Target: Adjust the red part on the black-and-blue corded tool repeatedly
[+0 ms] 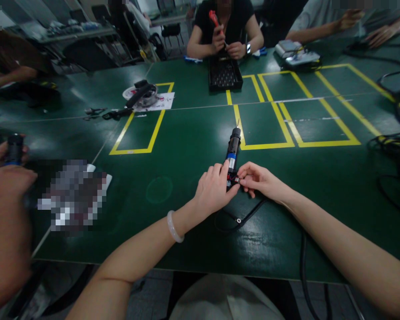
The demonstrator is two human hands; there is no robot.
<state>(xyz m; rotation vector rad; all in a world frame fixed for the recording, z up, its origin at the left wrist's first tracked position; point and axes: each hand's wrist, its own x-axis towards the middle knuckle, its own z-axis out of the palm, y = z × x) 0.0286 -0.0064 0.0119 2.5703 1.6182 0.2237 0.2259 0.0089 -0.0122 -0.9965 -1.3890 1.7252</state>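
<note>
A slim black electric screwdriver (234, 144) with a blue band lies on the green table, its thin bit pointing away from me. My left hand (214, 186) wraps round its near end and holds it against the table. Close beside, my right hand (258, 180) is closed, with thumb and forefinger pinching a small piece with a silvery end (237, 180) at the screwdriver's base. Its exact kind is too small to tell. Something red, perhaps wires, shows between the hands. A black cable (250, 214) curves on the table just below them, with a small round metal end (238, 220).
Yellow tape frames (268, 146) mark the green table (183, 146). Across sits a person with a red-handled tool behind a black tray (225, 75). Coiled cables (395, 149) lie at right. Another person's hand (6, 178) at left holds a similar tool, near a blurred-out item (76, 193).
</note>
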